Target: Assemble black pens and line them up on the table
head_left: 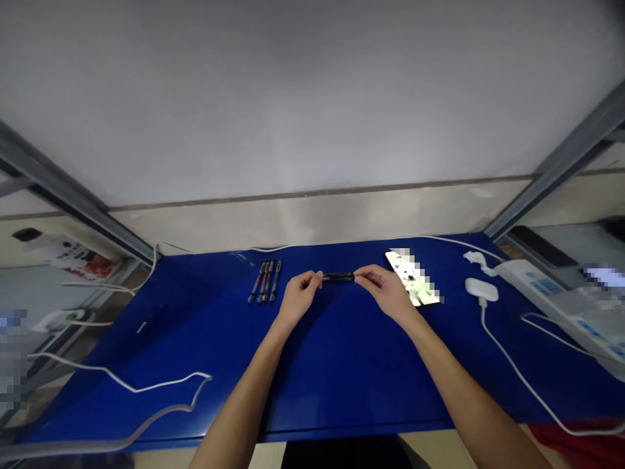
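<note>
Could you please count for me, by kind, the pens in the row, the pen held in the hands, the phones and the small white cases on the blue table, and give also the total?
Pens in the row: 4
Black pen between left hand and right hand: 1
Phone: 1
Small white case: 1
Total: 7

The worktop (351, 371) is deep blue, the held pen (338, 277) black, the case (482, 289) at right white, the far wall (312, 98) grey.

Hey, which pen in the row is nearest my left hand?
The rightmost pen in the row; the other pens all lie further left, farther from your left hand.
</note>
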A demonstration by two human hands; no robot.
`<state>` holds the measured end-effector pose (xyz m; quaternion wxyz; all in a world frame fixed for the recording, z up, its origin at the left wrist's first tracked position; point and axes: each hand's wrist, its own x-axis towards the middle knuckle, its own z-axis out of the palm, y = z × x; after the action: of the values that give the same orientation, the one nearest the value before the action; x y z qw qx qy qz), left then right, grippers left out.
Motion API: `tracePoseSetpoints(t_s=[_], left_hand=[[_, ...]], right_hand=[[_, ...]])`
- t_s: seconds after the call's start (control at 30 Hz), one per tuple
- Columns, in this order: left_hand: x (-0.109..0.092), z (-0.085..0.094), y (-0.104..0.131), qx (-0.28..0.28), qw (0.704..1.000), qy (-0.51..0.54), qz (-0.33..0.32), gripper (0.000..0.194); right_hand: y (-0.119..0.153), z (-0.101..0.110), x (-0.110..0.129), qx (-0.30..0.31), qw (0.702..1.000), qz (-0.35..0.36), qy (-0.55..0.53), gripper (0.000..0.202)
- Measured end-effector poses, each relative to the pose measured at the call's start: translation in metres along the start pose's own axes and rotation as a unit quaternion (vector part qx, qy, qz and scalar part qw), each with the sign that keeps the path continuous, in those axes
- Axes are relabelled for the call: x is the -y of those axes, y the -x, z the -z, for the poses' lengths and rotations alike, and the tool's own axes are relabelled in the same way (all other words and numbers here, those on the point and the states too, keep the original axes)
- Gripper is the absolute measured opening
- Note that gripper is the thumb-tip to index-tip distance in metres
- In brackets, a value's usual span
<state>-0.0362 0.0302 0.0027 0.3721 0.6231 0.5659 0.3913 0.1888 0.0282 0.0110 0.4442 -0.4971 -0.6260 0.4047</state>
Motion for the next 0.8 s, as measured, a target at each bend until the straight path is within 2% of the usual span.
tracePoseSetpoints(t_s=[0.1, 0.23, 0.37, 0.47, 0.6, 0.73, 0.8], left_hand=[[-0.0019, -0.0003, 0.0012, 0.008, 1.0, -0.008, -0.008, 0.048], [-0.0038, -0.0003, 0.0028, 0.015, 1.0, -0.024, -0.012, 0.049], [-0.0046, 0.0004, 0.0042, 0.003, 0.997, -0.075, -0.021, 0.047], [-0.0058, -0.0004, 0.0058, -0.009, 0.992, -0.121, -0.032, 0.047], [-0.0062, -0.0023, 0.0065, -0.002, 0.99, -0.132, -0.041, 0.047], [-0.0055, -0.0019, 0.0065, 0.0, 0.984, -0.167, -0.055, 0.046], [-0.0063, -0.0021, 0.008, -0.007, 0.971, -0.222, -0.089, 0.043]], right_hand=[[0.0001, 0.001, 0.0001, 0.002, 1.0, -0.011, 0.018, 0.026], [0.0007, 0.0012, 0.0018, 0.006, 0.999, -0.011, 0.046, 0.039], [0.0008, -0.0006, 0.0027, 0.002, 0.999, 0.016, 0.046, 0.026], [0.0012, -0.0002, 0.0028, 0.003, 0.999, 0.011, 0.041, 0.025], [0.0011, 0.0022, 0.0017, 0.005, 0.998, -0.008, 0.066, 0.035], [0.0003, 0.0007, 0.0014, 0.021, 0.998, 0.024, 0.062, 0.024], [0.0011, -0.0024, 0.0032, 0.034, 0.996, 0.043, 0.072, 0.021]])
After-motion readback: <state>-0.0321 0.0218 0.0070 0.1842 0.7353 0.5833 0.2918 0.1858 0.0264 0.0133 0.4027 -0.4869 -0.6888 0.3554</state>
